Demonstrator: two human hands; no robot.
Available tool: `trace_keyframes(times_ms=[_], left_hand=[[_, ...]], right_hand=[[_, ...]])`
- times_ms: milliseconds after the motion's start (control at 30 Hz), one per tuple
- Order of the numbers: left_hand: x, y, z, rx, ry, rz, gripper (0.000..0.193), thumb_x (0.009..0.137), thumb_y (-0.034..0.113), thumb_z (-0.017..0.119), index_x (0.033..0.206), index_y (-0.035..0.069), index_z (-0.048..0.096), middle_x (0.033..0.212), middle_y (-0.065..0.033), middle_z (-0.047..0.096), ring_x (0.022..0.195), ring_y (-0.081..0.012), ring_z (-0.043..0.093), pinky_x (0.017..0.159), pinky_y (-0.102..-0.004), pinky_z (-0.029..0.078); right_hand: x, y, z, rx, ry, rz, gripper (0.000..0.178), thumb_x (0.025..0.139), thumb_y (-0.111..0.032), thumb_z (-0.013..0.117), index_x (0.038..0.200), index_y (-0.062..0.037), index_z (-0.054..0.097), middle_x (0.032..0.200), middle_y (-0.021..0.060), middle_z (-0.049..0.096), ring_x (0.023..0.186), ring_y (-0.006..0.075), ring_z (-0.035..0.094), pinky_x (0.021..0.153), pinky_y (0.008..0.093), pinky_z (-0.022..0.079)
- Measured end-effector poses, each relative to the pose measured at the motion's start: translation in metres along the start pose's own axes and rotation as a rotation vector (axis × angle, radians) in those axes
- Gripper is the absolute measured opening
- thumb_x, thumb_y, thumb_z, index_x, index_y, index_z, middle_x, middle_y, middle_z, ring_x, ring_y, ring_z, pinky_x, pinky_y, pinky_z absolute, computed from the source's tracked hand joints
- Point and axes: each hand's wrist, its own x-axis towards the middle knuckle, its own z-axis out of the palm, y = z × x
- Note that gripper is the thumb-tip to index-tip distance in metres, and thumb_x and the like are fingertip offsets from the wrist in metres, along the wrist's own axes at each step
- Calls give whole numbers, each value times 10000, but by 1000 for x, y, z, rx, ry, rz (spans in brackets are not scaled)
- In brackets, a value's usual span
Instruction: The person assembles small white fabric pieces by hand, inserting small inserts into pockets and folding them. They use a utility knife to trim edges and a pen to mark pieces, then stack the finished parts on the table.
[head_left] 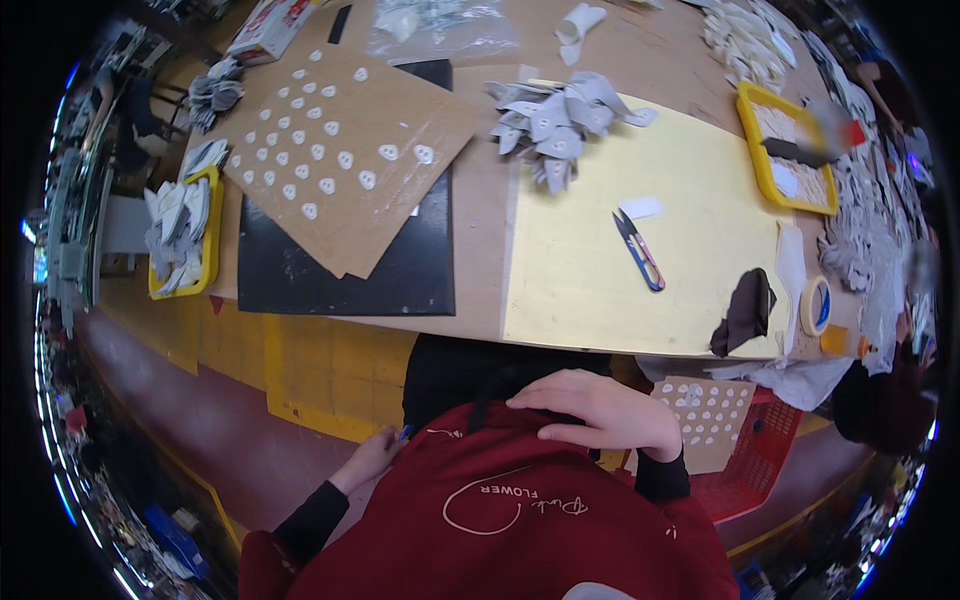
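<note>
The red apron [545, 535] lies in the person's lap, right under the right hand [605, 412], which looks flat and loose with its fingers spread and holds nothing that shows. The left hand [368, 458] is curled beside the apron's left edge, near a tiny blue bit [405, 433] (I can't tell if it grips that). The small snips [637, 248] lie up ahead on the yellow sheet [580, 270], slanting with the tips away; the right hand is nearer. The apron is dark red, with thin, pale, curly lines.
</note>
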Motion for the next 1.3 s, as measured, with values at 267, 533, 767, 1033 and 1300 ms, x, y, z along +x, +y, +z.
trace_keyframes(times_ms=[267, 533, 767, 1033, 1300], left_hand=[[-100, 244, -76, 677, 40, 104, 326, 890, 266, 615, 680, 20, 657, 686, -160, 656, 671, -350, 655, 660, -437, 514], [-72, 368, -27, 497, 338, 1133, 159, 814, 193, 736, 736, 78, 660, 624, -66, 532, 583, -263, 524, 566, -371, 376], [-35, 442, 1, 28, 318, 1515, 257, 894, 346, 668, 991, 110, 695, 852, -53, 627, 889, -281, 606, 850, -416, 448], [6, 439, 35, 158, 281, 1881, 327, 738, 290, 727, 955, 66, 629, 938, -53, 576, 953, -248, 581, 912, -496, 424], [42, 453, 62, 33, 107, 1832, 321, 874, 333, 667, 1107, 122, 606, 944, -56, 547, 923, -254, 537, 884, -419, 338]], right_hand=[[13, -14, 12, 186, -173, 160, 620, 970, -218, 580, 1526, -162, 312, 915, 101, 692, 794, 292, 691, 757, 371, 561], [51, -5, 12, -407, 993, 19, 171, 816, -178, 754, 812, -67, 624, 592, 81, 561, 472, 254, 567, 449, 345, 434], [21, -28, -45, -542, 1279, -224, 171, 828, -105, 744, 762, -2, 624, 642, 85, 571, 516, 246, 577, 471, 321, 438], [20, -10, -55, -599, 1279, 99, 146, 735, -73, 732, 843, 3, 669, 902, 92, 570, 791, 207, 604, 634, 300, 478], [26, 11, -84, -447, 1195, 168, 70, 825, -36, 683, 826, 2, 624, 722, 98, 515, 624, 226, 512, 561, 325, 415]])
